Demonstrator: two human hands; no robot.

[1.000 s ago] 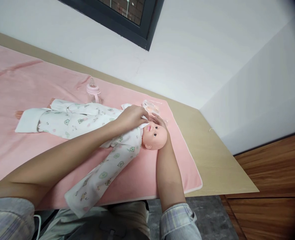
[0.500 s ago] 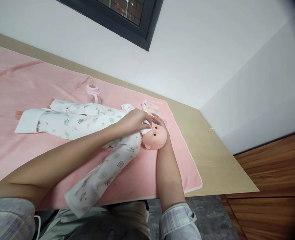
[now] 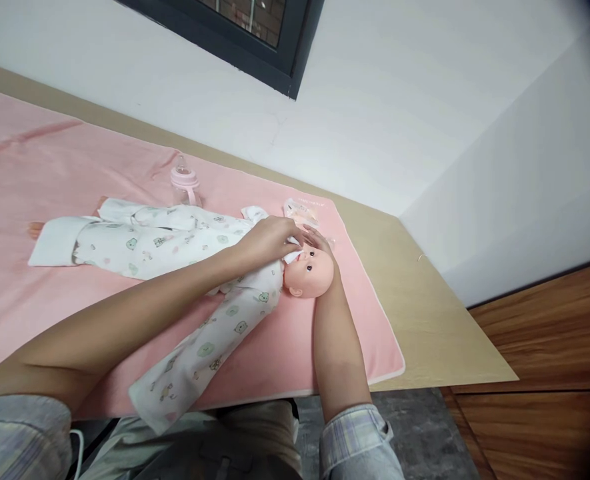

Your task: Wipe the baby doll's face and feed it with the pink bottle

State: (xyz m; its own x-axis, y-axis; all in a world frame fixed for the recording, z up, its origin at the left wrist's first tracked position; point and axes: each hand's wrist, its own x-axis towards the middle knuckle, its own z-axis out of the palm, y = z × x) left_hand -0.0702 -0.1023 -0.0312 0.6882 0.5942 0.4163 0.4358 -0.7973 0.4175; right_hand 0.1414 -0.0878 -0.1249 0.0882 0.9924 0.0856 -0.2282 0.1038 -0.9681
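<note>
A baby doll (image 3: 311,272) in white printed pajamas (image 3: 175,241) lies on its back on a pink towel (image 3: 35,167), head to the right. My left hand (image 3: 267,239) pinches a small white cloth (image 3: 291,254) and presses it to the doll's mouth and chin. My right hand (image 3: 319,241) reaches behind the head, fingers curved over its far side; the doll's head hides most of the hand.
A pink-capped baby bottle (image 3: 185,186) stands on the towel behind the doll. A small clear packet (image 3: 301,210) lies near the towel's far right corner. The tan table (image 3: 425,313) ends at right; white wall behind, dark window frame above.
My left hand has moved the white cloth from the doll's collar up onto its mouth and back a little toward the chin. The right hand stays behind the head.
</note>
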